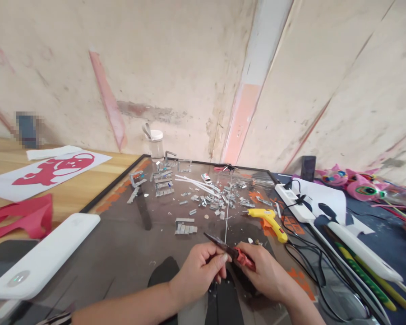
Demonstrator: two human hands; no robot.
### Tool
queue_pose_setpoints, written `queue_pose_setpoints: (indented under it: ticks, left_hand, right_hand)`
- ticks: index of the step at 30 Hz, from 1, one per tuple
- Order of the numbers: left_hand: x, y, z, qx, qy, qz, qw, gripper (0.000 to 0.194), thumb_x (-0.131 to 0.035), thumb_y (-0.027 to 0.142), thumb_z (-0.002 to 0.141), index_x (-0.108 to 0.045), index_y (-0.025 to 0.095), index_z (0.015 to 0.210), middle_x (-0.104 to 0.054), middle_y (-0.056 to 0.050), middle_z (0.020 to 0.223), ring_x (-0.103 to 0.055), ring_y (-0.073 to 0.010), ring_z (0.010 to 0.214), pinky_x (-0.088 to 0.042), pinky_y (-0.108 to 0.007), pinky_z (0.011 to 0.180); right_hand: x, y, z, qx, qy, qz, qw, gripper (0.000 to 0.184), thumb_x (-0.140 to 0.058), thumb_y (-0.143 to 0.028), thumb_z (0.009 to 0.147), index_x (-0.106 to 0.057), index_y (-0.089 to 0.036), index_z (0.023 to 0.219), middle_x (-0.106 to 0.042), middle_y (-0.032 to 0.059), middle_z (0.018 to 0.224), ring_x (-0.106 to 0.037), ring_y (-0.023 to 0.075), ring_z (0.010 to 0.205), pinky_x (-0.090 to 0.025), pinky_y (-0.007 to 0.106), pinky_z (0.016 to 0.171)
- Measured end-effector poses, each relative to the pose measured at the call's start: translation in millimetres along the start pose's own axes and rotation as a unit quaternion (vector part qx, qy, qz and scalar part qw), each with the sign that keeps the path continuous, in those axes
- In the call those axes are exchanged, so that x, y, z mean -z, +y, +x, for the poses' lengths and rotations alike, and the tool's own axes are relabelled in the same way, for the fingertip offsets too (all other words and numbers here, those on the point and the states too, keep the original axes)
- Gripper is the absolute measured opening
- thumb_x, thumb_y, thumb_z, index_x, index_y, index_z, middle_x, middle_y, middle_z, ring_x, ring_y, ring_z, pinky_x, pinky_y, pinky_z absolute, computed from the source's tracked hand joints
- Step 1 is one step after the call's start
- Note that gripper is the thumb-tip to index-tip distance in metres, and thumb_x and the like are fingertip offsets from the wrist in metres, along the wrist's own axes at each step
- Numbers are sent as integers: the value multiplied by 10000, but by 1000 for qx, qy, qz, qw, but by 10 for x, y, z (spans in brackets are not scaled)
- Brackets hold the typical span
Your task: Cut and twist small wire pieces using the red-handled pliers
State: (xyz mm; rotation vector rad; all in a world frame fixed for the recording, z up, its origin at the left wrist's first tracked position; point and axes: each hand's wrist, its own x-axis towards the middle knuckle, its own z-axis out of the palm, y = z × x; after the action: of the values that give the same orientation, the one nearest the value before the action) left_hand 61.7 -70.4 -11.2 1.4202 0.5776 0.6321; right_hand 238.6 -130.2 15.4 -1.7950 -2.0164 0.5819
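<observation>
My right hand (262, 273) is closed round a red-handled tool (242, 259) with dark, pointed blades; whether it is scissors or pliers I cannot tell. My left hand (203, 271) pinches just beside the blades. A thin white rod (227, 212) runs from the left fingertips away over the table, its near end hidden behind the tool. Beyond the hands lie many small grey pieces (219, 201) and some white strips (198, 184). Small grey built-up forms (164, 185) stand further left, and one (186, 228) sits just ahead of my left hand.
At right lie a yellow glue gun (269, 221), black cables (311, 266), a white power strip (294, 203) and pink figures (362, 187). A lidded jar (156, 144) stands by the wall. To the left are a white device (43, 257), red cut sheet (23, 219) and printed paper (104, 159).
</observation>
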Motion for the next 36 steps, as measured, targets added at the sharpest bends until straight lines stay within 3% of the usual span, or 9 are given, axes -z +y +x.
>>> queue_pose_setpoints:
  ticks: [22, 36]
  left_hand:
    - [-14, -60, 31, 26, 18, -18, 999, 298, -520, 421, 752, -521, 139, 657, -512, 19, 504, -433, -73, 425, -348, -199, 461]
    - [3, -26, 19, -25, 20, 12, 999, 293, -499, 399, 758, -537, 139, 628, -526, 17, 503, -446, -77, 434, -350, -203, 479]
  right_hand:
    - [-85, 77, 19, -14, -1, -13, 1000, 242, -366, -327, 865, -416, -197, 667, -480, -40, 609, -393, 96, 538, -278, 198, 504]
    - [-146, 83, 6, 7, 40, -38, 998, 163, -409, -270, 828, -418, -205, 679, -490, -37, 604, -424, 114, 545, -287, 211, 524]
